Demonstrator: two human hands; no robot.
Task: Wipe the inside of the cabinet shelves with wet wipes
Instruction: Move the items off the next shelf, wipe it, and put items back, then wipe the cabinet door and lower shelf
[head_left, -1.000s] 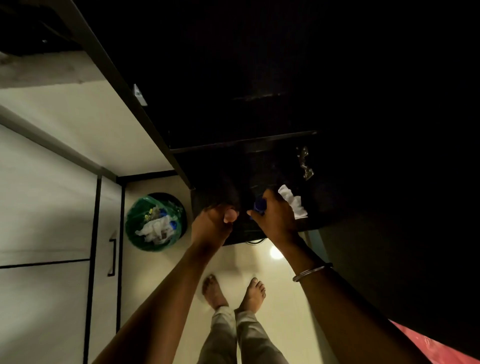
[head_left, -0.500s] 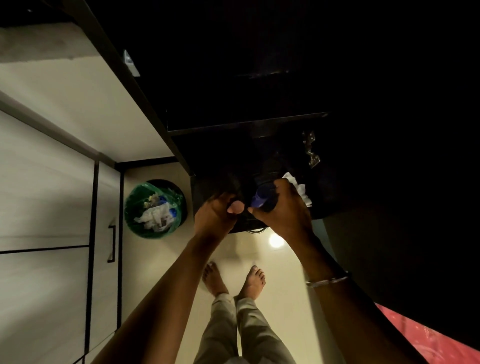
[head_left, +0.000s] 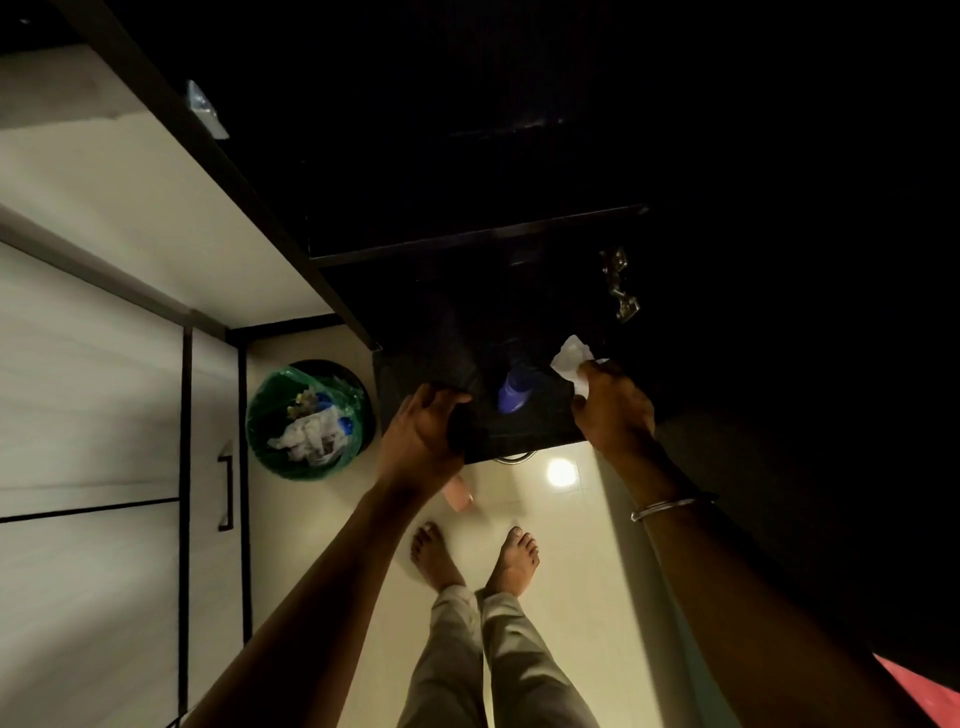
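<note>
Two hands work at the dark cabinet shelf (head_left: 519, 431). Nearest, the left hand (head_left: 421, 441) grips a dark object at the shelf's front edge. The right hand (head_left: 613, 410) pinches a white wet wipe (head_left: 571, 358), just beside a blue bottle (head_left: 514, 392). Wiping seems underway; next the wipe should sweep deeper, around the bottle.
</note>
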